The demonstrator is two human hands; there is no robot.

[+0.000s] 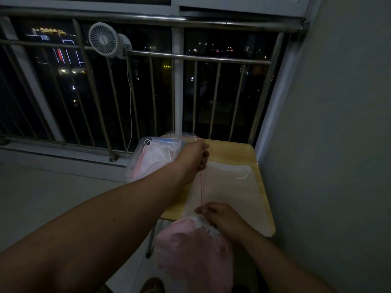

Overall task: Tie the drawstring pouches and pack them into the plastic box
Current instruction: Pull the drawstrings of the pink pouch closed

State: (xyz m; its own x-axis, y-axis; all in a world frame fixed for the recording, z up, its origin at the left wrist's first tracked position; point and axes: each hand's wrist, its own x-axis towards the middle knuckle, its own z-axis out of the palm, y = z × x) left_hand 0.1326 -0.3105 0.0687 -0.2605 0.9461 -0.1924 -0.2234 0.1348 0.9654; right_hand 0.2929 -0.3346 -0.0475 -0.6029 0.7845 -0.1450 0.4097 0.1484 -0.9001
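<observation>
The left hand (195, 159) gripped the drawstring (202, 187) taut; the right hand (222, 216) pinched the neck of the pouch (190, 250) beneath it. The plastic box (152, 157) sat beside the left hand. Overpulling could have snapped the drawstring.

A single wide-angle view from the person's head looks forward and down onto the small light-wood table (232, 151), which lies near and just below. It faces the steel-barred balcony railing (190, 58) and the night beyond it. A grey wall (338, 144) fills the right side.

Glossy wood table (251, 153); sheer cloth pouch (190, 250); clear plastic box (135, 163).
</observation>
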